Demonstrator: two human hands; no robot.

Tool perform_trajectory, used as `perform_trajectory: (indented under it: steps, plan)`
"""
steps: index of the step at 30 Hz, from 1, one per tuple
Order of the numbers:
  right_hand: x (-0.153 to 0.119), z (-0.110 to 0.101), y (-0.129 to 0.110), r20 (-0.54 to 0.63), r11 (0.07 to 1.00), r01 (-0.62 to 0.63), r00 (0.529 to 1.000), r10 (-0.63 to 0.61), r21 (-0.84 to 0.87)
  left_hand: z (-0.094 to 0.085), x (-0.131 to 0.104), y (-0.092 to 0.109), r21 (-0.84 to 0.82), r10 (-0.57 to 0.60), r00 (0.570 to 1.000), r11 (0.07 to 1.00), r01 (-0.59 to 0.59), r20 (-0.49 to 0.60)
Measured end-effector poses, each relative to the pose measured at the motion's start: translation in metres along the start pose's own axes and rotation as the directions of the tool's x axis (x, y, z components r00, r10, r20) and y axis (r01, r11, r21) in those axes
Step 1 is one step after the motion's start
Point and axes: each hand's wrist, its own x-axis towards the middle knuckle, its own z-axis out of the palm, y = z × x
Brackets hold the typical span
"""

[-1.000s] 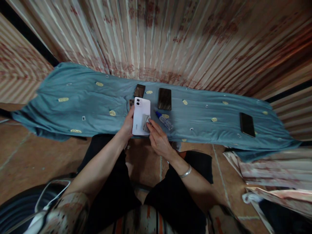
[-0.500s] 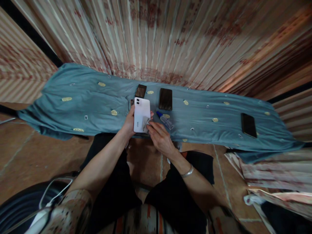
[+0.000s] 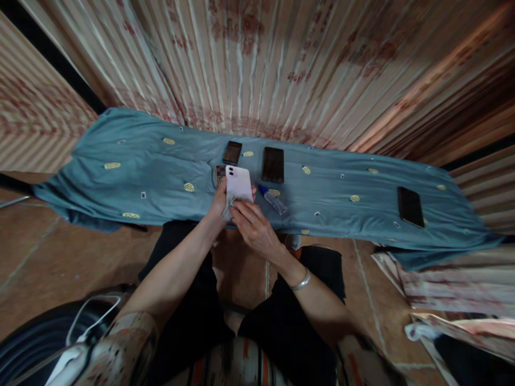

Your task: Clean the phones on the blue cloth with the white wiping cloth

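My left hand (image 3: pixel 219 202) is wrapped round the edges of a white smartphone (image 3: pixel 238 183), its back with two camera lenses turned up. Pressed to the phone's lower end is a small grey cloth (image 3: pixel 228 207), which my right hand (image 3: pixel 254 224) holds under its fingers. Just right of the phone, a clear bottle with a blue cap (image 3: pixel 274 200) lies on its side. Behind the phone is a small dark phone (image 3: pixel 232 153), and beside that a larger dark tablet-like device (image 3: pixel 273 164). A patterned dark item (image 3: pixel 220 174) is partly hidden by the white phone.
A teal cloth with yellow prints (image 3: pixel 161 171) covers the long narrow table. Far to the right lies another dark phone (image 3: pixel 410 206). Pleated curtains (image 3: pixel 257 69) hang behind the table. At lower left, a white cable (image 3: pixel 90 327) rests by a black round object (image 3: pixel 32 335).
My right hand has moved left with the cloth, from the phone's lower right to its lower left corner. The phone has shifted slightly right and down in my left hand.
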Motion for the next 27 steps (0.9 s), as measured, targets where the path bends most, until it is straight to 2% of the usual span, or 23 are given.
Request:
perform_trajectory:
  steps: [3, 7, 15, 19, 21, 27]
  plan:
    - [0.003, 0.002, -0.002, -0.028, 0.999, 0.035, 0.999, -0.035, -0.031, 0.003, 0.000, -0.003, -0.049, -0.040, 0.999, 0.998, 0.042, 0.028]
    - [0.005, 0.000, -0.002, -0.072, 0.996, 0.069, 0.995, -0.072, -0.049, 0.000, 0.007, -0.004, -0.102, -0.036, 0.997, 0.994, 0.042, 0.064]
    - [0.003, -0.001, 0.012, -0.076, 0.996, -0.091, 0.993, 0.092, 0.015, -0.004, 0.006, -0.004, -0.022, 0.028, 0.996, 0.999, -0.026, 0.083]
    - [0.004, 0.003, 0.024, -0.073, 0.988, -0.151, 0.986, 0.149, -0.026, 0.000, 0.000, -0.012, 0.031, -0.004, 0.999, 0.999, 0.005, -0.041]
    - [0.007, 0.005, 0.029, -0.080, 0.983, -0.178, 0.981, 0.174, -0.041, 0.001, -0.002, -0.016, 0.043, -0.020, 0.997, 0.999, 0.023, -0.069]
    - [0.017, 0.007, 0.043, -0.127, 0.976, -0.207, 0.972, 0.198, -0.063, -0.006, 0.004, -0.022, 0.074, -0.023, 1.000, 0.997, 0.025, -0.020]
